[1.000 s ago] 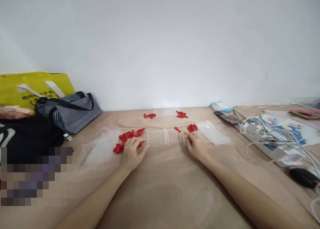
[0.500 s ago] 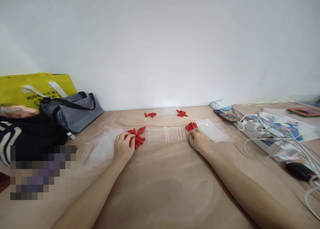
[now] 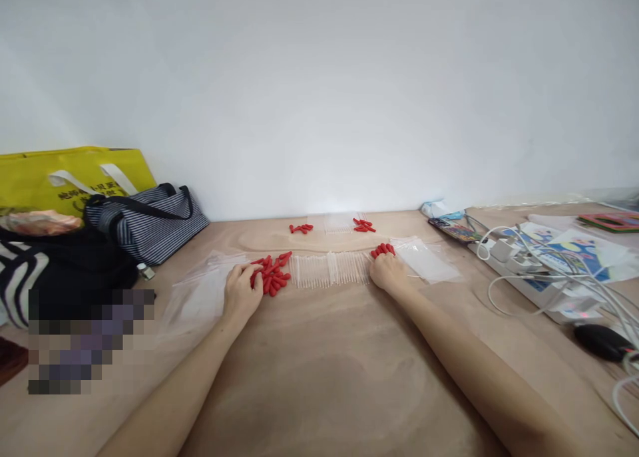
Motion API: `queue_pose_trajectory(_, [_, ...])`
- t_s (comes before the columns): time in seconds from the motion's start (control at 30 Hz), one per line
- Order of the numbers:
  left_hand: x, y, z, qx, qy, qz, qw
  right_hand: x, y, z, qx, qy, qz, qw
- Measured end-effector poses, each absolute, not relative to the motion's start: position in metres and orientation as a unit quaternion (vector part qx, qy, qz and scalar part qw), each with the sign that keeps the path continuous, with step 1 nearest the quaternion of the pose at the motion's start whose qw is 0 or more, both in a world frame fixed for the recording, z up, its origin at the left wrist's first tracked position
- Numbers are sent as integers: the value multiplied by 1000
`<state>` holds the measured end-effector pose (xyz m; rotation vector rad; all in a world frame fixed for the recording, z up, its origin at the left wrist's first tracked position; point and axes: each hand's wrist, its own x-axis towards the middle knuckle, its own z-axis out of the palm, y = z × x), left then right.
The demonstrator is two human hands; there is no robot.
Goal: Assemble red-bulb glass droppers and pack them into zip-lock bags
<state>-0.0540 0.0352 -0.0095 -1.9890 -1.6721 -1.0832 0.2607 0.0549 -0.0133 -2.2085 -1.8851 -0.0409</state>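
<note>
My left hand [image 3: 243, 289] rests at the left edge of a pile of red pieces [image 3: 272, 279], its fingers apart and touching the pieces. My right hand [image 3: 388, 273] is closed at the right end of a row of thin clear sticks [image 3: 329, 269]; a thin stick pokes out on its right side. Just beyond that hand lie more red pieces [image 3: 382, 249]. Clear plastic bags [image 3: 202, 296] lie left of my left hand, and others [image 3: 429, 261] lie right of my right hand.
Two small red groups [image 3: 301, 229] [image 3: 364, 225] lie near the wall. At left are a yellow bag [image 3: 30, 177], a striped bag [image 3: 154, 224] and a black bag [image 3: 74, 277]. A power strip [image 3: 539, 287] with white cables, papers and a black object [image 3: 602, 342] lie at right.
My right hand has shifted slightly left and closed over the end of the stick row. My left hand has drawn a little left, uncovering more red pieces.
</note>
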Motion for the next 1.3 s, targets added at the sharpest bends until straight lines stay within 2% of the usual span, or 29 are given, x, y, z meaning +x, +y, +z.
queue_pose_trajectory(0.2, [-55, 34, -7, -671, -593, -428, 125, 261, 46, -14, -736, -659, -62, 144])
queue_pose_trajectory(0.37, [-50, 31, 1, -624, -566, -518, 150, 261, 30, -25, -627, -720, -136, 264])
queue_pose_trajectory(0.47, [-33, 20, 3, -629, -509, -569, 148, 258, 16, -35, -521, -782, -86, 331])
queue_pose_trajectory(0.53, [-16, 10, -1, -679, -481, -550, 75, 255, 7, -38, -448, -822, -33, 350])
queue_pose_trajectory(0.63, [5, -4, -10, -783, -432, -440, -82, 253, -5, -38, -389, -862, 11, 325])
queue_pose_trajectory(0.7, [13, -10, -14, -820, -425, -360, -132, 251, -9, -35, -382, -876, 12, 294])
queue_pose_trajectory(0.83, [16, -13, -13, -845, -431, -294, -119, 250, -11, -29, -395, -879, 21, 266])
queue_pose_trajectory(1.03, [19, -14, -8, -843, -435, -302, -93, 244, -10, -27, -409, -875, 55, 254])
queue_pose_trajectory(1.3, [26, -17, -7, -828, -442, -298, -174, 238, -18, -19, -463, -858, 81, 210])
